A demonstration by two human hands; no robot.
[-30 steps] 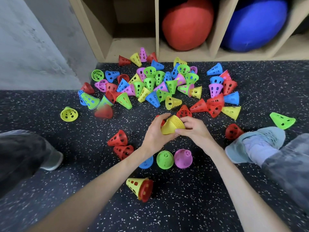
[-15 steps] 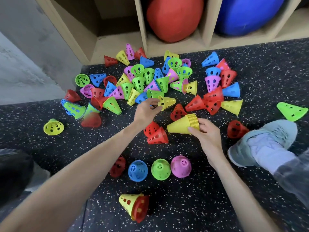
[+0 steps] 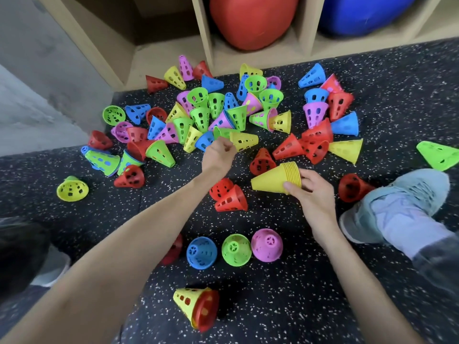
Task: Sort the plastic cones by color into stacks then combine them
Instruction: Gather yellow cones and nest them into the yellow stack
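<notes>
A heap of perforated plastic cones (image 3: 218,112) in red, yellow, green, blue and pink covers the dark speckled floor. My right hand (image 3: 313,192) grips the wide end of a yellow cone stack (image 3: 275,178), held sideways with its tip pointing left. My left hand (image 3: 218,152) reaches forward and pinches the rim of a single yellow cone (image 3: 244,141) at the heap's near edge. Closer to me stand upright stacks of blue (image 3: 201,253), green (image 3: 236,249) and pink (image 3: 267,244) cones; a red stack (image 3: 173,252) is partly hidden under my left arm.
A yellow cone with a red one nested inside (image 3: 196,309) lies on its side near me. A shoe (image 3: 397,202) rests at the right, another leg at the left. A wooden shelf (image 3: 206,38) behind holds a red ball (image 3: 250,18) and a blue ball (image 3: 360,13).
My left hand left the yellow stack and reached forward to the heap, taking hold of a single yellow cone. My right hand kept the stack and moved it slightly right.
</notes>
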